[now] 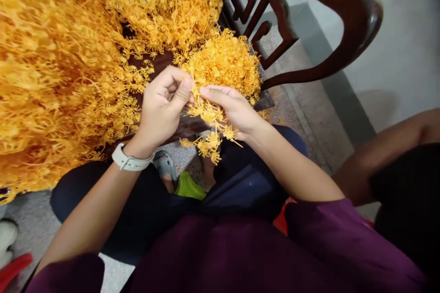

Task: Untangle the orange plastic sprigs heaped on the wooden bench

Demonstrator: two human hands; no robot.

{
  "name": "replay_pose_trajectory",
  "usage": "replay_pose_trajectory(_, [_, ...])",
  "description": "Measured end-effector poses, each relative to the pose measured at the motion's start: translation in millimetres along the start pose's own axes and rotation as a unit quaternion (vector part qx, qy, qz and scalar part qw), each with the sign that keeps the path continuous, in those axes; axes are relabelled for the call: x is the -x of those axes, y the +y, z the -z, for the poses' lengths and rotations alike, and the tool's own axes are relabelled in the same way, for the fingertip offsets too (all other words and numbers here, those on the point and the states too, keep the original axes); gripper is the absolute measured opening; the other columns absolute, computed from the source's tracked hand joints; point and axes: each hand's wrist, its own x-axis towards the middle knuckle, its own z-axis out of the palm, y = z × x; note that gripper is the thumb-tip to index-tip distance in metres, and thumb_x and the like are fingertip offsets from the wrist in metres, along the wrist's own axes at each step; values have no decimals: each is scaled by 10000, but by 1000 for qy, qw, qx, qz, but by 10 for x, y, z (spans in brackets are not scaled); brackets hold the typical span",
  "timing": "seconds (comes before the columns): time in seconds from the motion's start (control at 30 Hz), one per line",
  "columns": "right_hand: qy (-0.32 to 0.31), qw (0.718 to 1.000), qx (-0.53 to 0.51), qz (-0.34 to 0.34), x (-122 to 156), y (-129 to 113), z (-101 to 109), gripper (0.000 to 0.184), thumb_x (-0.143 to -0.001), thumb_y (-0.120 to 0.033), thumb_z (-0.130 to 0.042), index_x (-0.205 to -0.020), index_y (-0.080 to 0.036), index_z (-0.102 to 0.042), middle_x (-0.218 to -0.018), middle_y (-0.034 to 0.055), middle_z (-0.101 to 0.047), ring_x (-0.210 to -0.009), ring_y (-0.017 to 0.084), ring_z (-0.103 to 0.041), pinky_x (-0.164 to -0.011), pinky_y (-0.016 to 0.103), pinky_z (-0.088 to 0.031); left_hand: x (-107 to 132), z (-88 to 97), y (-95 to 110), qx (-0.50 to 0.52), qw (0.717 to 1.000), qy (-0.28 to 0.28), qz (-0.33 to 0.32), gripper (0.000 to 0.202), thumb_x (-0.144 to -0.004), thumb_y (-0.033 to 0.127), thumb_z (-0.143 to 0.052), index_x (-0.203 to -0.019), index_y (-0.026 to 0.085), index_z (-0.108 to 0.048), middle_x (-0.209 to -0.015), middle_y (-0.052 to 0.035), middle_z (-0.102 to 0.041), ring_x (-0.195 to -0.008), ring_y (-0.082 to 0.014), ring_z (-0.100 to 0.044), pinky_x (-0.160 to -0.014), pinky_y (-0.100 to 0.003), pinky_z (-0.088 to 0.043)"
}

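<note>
Between my two hands, above my lap, hangs a yellow plastic flower sprig (209, 116) with several small spiky blossoms. My left hand (167, 96), with a pale watch strap on its wrist, pinches the sprig's upper part between thumb and fingers. My right hand (233, 107) is closed on the same sprig from the other side, thumb and forefinger close to the left fingertips; its lower fingers are partly hidden. Just beyond the hands sits a dense round bunch of yellow plastic flowers (227, 62). The exact spot where the fingertips meet is too small to make out.
A large heap of yellow plastic flowers (62, 68) covers the left side of a dark wooden seat (156, 66). The curved wooden armrest (343, 13) stands at the right. Another person's arm (388, 151) is close on my right. Below are a green object (190, 186) and a grey shoe (165, 164).
</note>
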Motion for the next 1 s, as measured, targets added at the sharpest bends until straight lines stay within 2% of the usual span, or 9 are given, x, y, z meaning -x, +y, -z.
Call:
replay_pose_trajectory(0.1, [37, 999, 22, 25, -6, 83, 14, 466, -856, -610, -854, -758, -195, -667, -635, -48, -506, -569, 96, -375, -532, 243, -336, 17, 44, 3, -36, 999, 10, -14, 353, -1004, 577, -729, -890, 245, -696, -856, -28, -654, -792, -177, -661, -731, -338, -557])
replay_pose_trajectory(0.2, [30, 995, 64, 66, 27, 94, 12, 475, -884, -602, -838, -730, -192, -653, -617, -56, -438, -577, 96, -321, -551, 259, -313, 55, 42, 57, -64, 998, 18, -8, 306, -1027, 517, -720, -875, 251, -713, -848, -25, -664, -853, -191, -657, -800, -360, -563])
replay_pose_trajectory(0.33, [17, 1000, 22, 6, 86, 63, 23, 378, -919, -529, -820, -821, -195, -674, -695, -34, -510, -597, 101, -371, -529, 262, -309, 79, 11, 135, -81, 995, 30, -41, 243, -1051, 417, -709, -862, 265, -716, -934, -38, -688, -991, -215, -661, -955, -418, -542])
replay_pose_trajectory(0.43, [9, 996, -61, -64, 95, 48, 39, 311, -921, -495, -810, -933, -209, -688, -785, -23, -582, -596, 97, -409, -486, 240, -305, 68, 20, 178, -108, 991, 39, -62, 177, -1047, 351, -726, -887, 282, -754, -907, -28, -694, -950, -209, -662, -929, -422, -539])
replay_pose_trajectory(0.53, [-22, 992, -100, -80, 89, 53, 32, 352, -879, -519, -849, -914, -198, -708, -845, -1, -653, -657, 104, -504, -535, 232, -408, 62, 51, 182, -110, 992, 10, -67, 148, -1046, 322, -731, -914, 293, -790, -923, -22, -753, -947, -207, -689, -916, -421, -545])
replay_pose_trajectory(0.6, [-27, 991, -112, -74, 94, 59, 11, 355, -817, -484, -918, -869, -193, -721, -859, 5, -685, -752, 122, -586, -651, 248, -499, 63, 70, 149, -99, 991, -10, -85, 138, -1049, 345, -727, -945, 293, -801, -940, -19, -787, -944, -206, -713, -899, -414, -557])
replay_pose_trajectory(0.7, [13, 994, -101, -43, 113, 59, -21, 328, -797, -439, -953, -851, -203, -731, -875, 6, -702, -881, 149, -644, -809, 290, -537, 69, 81, 70, -92, 991, -1, -100, 160, -1035, 419, -736, -968, 287, -796, -970, -21, -787, -954, -202, -727, -903, -401, -570])
replay_pose_trajectory(0.87, [112, 992, -42, 45, 90, 85, 11, 340, -872, -496, -895, -878, -226, -690, -891, -2, -658, -854, 146, -623, -775, 297, -516, 98, 46, 82, -78, 989, 66, -109, 164, -1038, 387, -737, -913, 286, -768, -876, -23, -699, -874, -188, -672, -881, -384, -553])
replay_pose_trajectory(1.0, [150, 985, 8, 84, 39, 126, 66, 336, -976, -531, -774, -898, -236, -633, -957, 10, -697, -940, 165, -666, -800, 304, -534, 107, 40, 172, -37, 994, 87, -50, 188, -1032, 428, -743, -916, 279, -746, -859, -13, -685, -844, -170, -678, -821, -333, -557])
